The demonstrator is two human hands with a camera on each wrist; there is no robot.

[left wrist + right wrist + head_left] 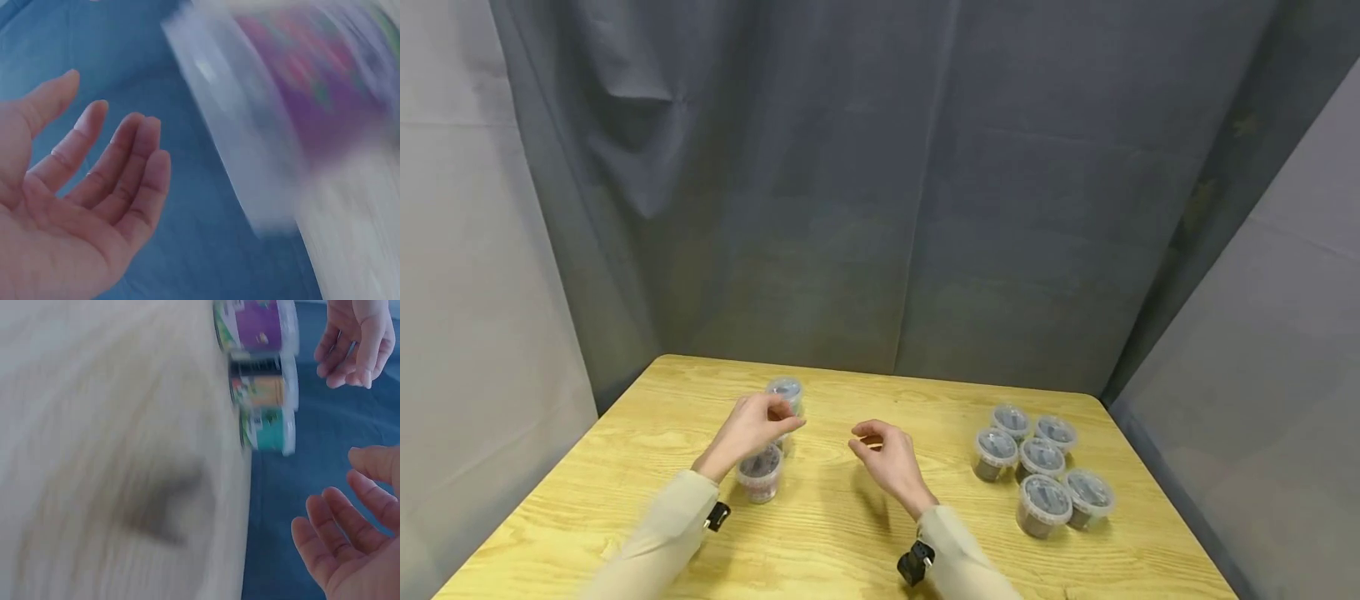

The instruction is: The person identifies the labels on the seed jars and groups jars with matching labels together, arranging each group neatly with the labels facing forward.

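Observation:
My left hand [758, 427] hovers over a row of three lidded plastic cups on the left of the table, its fingers loosely bent with nothing between them. The nearest cup [760, 473] has a purple label, and the left wrist view shows this purple cup [331, 81] blurred beside the hand. Behind it come an orange-labelled cup [262, 391] and a teal-labelled cup [267, 430]; in the head view the left hand partly covers these. My right hand [889, 462] is in the air over the middle of the table, fingers relaxed, holding nothing.
On the right of the wooden table [820, 550] stands a cluster of several lidded cups [1042, 457] with dark sides. A dark curtain [820, 208] hangs behind the table's far edge. Pale panels [1262, 350] flank both sides.

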